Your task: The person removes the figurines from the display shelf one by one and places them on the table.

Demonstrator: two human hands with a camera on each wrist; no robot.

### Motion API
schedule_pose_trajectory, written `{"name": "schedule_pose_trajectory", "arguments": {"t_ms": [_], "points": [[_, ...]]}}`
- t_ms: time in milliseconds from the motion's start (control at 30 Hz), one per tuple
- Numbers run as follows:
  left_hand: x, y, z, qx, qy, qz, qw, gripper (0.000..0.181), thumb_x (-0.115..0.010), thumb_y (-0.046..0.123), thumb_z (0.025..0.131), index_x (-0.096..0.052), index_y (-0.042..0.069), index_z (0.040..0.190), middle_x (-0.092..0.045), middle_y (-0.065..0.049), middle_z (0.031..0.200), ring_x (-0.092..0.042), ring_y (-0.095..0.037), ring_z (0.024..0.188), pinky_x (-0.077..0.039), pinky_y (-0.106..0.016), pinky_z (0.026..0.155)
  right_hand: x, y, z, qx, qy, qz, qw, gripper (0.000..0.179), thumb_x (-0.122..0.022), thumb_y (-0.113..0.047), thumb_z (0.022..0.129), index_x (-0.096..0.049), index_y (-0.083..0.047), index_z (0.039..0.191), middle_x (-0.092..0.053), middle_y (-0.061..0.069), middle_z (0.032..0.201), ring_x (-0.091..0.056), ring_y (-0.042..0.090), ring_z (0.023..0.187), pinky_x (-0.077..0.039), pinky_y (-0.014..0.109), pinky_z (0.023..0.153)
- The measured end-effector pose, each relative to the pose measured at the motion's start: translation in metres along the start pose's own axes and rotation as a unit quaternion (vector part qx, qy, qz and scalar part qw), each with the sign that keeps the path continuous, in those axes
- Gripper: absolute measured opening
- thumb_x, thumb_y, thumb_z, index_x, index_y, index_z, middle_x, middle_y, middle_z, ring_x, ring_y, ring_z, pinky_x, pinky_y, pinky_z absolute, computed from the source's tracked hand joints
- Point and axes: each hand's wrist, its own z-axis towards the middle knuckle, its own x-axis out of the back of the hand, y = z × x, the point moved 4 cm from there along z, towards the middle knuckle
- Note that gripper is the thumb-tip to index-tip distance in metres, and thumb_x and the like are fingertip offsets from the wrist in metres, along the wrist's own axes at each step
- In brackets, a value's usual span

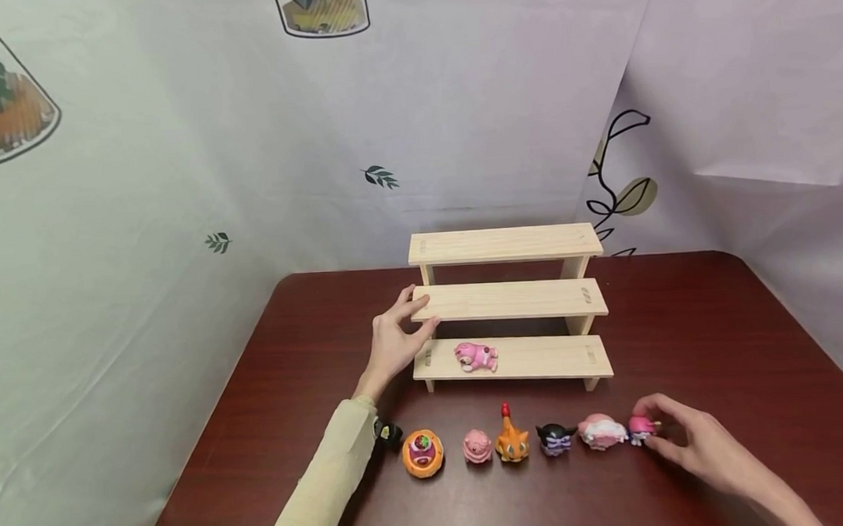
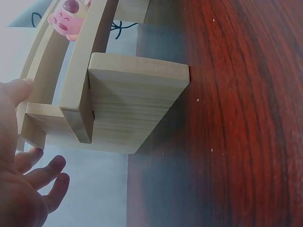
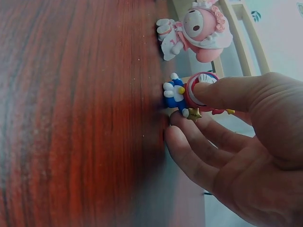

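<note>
My left hand [image 1: 394, 339] grips the left end of the middle board of a three-tier wooden display stand [image 1: 508, 300]. In the left wrist view its thumb [image 2: 19, 90] lies against the board's edge, and the other fingers curl loosely beyond. A pink bear figurine [image 1: 477, 356] lies on the lowest tier. At the right end of a row of figurines, my right hand [image 1: 698, 443] pinches a small blue figurine with a pink-red hood [image 3: 201, 92] between thumb and fingers, close over the table. Beside it sits a pink-and-white figurine [image 3: 201, 30].
Along the table [image 1: 260, 458] in front of the stand are a black figurine [image 1: 387, 433] partly behind the left sleeve, a round orange one [image 1: 423, 453], a pink one [image 1: 477, 446], an orange one with a red-tipped tail [image 1: 512, 441] and a black-and-purple one [image 1: 555, 439]. Printed cloth [image 1: 458, 120] hangs behind.
</note>
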Motion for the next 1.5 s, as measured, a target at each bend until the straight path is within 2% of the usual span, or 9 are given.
{"name": "schedule_pose_trajectory", "arguments": {"t_ms": [267,633,733,833,967,1067,1200,1400,1500], "points": [[0.000,0.001,0.000,-0.003,0.003,-0.001,1.0000,0.041,-0.083,0.013,0.083,-0.073,0.001,0.120,-0.057,-0.019,0.138,-0.054,-0.029,0.128,-0.047,-0.047,0.097,-0.001,-0.001,0.002,-0.001,-0.005,0.003,1.0000,0.054,-0.081,0.017,0.067,-0.063,-0.017,0.106,-0.062,-0.012,0.091,-0.062,0.002,0.078,-0.044,0.011,0.070],[-0.001,-0.001,0.000,-0.003,0.005,0.004,1.0000,0.041,-0.083,0.013,0.082,-0.073,0.002,0.120,-0.057,-0.018,0.137,-0.055,-0.029,0.127,-0.047,-0.046,0.097,0.002,0.002,0.002,-0.015,-0.026,0.014,0.9994,0.052,-0.083,0.012,0.069,-0.061,-0.009,0.111,-0.064,-0.010,0.094,-0.062,0.003,0.078,-0.044,0.013,0.067],[-0.002,-0.001,-0.001,-0.003,0.003,0.001,1.0000,0.041,-0.083,0.013,0.082,-0.073,0.002,0.120,-0.057,-0.018,0.137,-0.054,-0.029,0.127,-0.047,-0.045,0.097,0.008,0.001,0.003,-0.019,-0.031,0.003,0.9993,0.053,-0.086,0.006,0.069,-0.060,-0.007,0.112,-0.065,-0.009,0.094,-0.062,0.003,0.080,-0.044,0.012,0.068],[-0.003,-0.001,-0.001,-0.001,-0.001,-0.002,1.0000,0.040,-0.083,0.013,0.083,-0.073,0.002,0.120,-0.057,-0.018,0.138,-0.053,-0.028,0.128,-0.047,-0.045,0.098,0.020,-0.003,0.009,-0.019,-0.012,-0.040,0.9990,0.056,-0.090,-0.002,0.065,-0.061,-0.009,0.112,-0.065,-0.008,0.096,-0.062,0.004,0.083,-0.042,0.010,0.072],[-0.002,-0.003,0.000,-0.001,0.000,0.000,1.0000,0.040,-0.083,0.012,0.083,-0.073,0.003,0.120,-0.057,-0.018,0.138,-0.053,-0.028,0.128,-0.047,-0.045,0.097,0.032,-0.016,0.032,0.000,0.016,-0.082,0.9965,0.055,-0.091,-0.002,0.063,-0.064,-0.014,0.110,-0.064,-0.010,0.099,-0.063,0.007,0.084,-0.043,0.010,0.076],[0.000,-0.004,0.000,-0.002,0.004,0.004,1.0000,0.040,-0.083,0.012,0.083,-0.073,0.003,0.120,-0.057,-0.018,0.138,-0.054,-0.028,0.128,-0.047,-0.045,0.097,0.028,-0.031,0.058,0.029,0.015,-0.064,0.9974,0.049,-0.088,0.002,0.066,-0.065,-0.013,0.107,-0.065,-0.011,0.096,-0.065,0.009,0.081,-0.046,0.012,0.073],[0.000,-0.004,-0.001,0.003,0.000,0.006,1.0000,0.040,-0.082,0.014,0.083,-0.073,0.003,0.121,-0.057,-0.018,0.139,-0.054,-0.029,0.127,-0.047,-0.045,0.098,0.010,-0.052,0.089,0.052,-0.003,-0.008,0.9986,0.040,-0.083,0.006,0.072,-0.064,-0.009,0.104,-0.067,-0.001,0.094,-0.067,0.008,0.077,-0.052,0.021,0.067],[-0.001,-0.004,-0.002,0.006,-0.002,0.005,1.0000,0.040,-0.083,0.015,0.083,-0.073,0.003,0.120,-0.057,-0.018,0.138,-0.054,-0.028,0.128,-0.046,-0.044,0.099,-0.023,-0.069,0.122,0.018,-0.048,0.077,0.9957,0.033,-0.076,0.004,0.084,-0.061,-0.007,0.112,-0.066,0.010,0.100,-0.070,0.014,0.080,-0.057,0.030,0.063],[0.000,-0.003,-0.001,0.000,0.001,0.006,1.0000,0.040,-0.083,0.015,0.083,-0.073,0.003,0.120,-0.057,-0.018,0.138,-0.054,-0.029,0.127,-0.047,-0.045,0.098,-0.038,-0.072,0.134,-0.006,-0.061,0.089,0.9941,0.032,-0.074,0.002,0.086,-0.060,-0.006,0.113,-0.065,0.014,0.103,-0.070,0.018,0.083,-0.056,0.030,0.064]]}}
